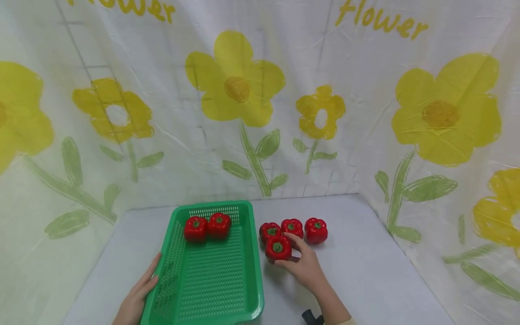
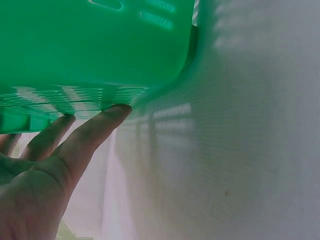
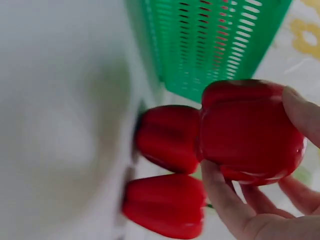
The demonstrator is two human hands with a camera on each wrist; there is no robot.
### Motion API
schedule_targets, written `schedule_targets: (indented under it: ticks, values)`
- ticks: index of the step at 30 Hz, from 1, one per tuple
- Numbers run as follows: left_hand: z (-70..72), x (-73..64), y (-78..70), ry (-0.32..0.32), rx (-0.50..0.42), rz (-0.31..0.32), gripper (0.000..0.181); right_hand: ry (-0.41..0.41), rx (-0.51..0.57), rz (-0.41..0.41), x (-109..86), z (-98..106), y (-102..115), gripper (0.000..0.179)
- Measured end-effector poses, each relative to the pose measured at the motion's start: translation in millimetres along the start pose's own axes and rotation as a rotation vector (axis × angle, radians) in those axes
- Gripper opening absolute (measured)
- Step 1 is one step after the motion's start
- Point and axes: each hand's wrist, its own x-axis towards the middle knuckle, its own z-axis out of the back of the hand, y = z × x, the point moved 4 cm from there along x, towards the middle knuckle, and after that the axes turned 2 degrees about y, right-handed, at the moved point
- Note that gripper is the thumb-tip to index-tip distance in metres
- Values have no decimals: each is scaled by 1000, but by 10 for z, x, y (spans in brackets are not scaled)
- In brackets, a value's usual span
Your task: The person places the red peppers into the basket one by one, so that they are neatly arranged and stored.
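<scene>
My right hand (image 1: 304,266) grips a red bell pepper (image 1: 278,248) between thumb and fingers, just right of a green plastic basket (image 1: 257,271). In the right wrist view the held pepper (image 3: 250,132) appears raised off the table. Three more red bell peppers, the left one (image 1: 270,230), the middle one (image 1: 293,227) and the right one (image 1: 316,230), stand close behind it. Two others (image 1: 196,229) sit inside the basket at its far end. At the basket's left side is my left hand (image 1: 136,295), its extended fingers touching the outer wall (image 2: 100,50).
A white table (image 1: 365,271) carries everything. Behind and beside it hangs a pale curtain (image 1: 353,171) printed with yellow flowers. A small black object (image 1: 310,317) shows near the right forearm at the bottom edge.
</scene>
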Motion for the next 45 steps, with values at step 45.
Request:
schedule_targets:
  ticks: [45]
  values:
    - [-51,-16,43,28,-174,94,58,72,-34,123,540,-585,1122,81]
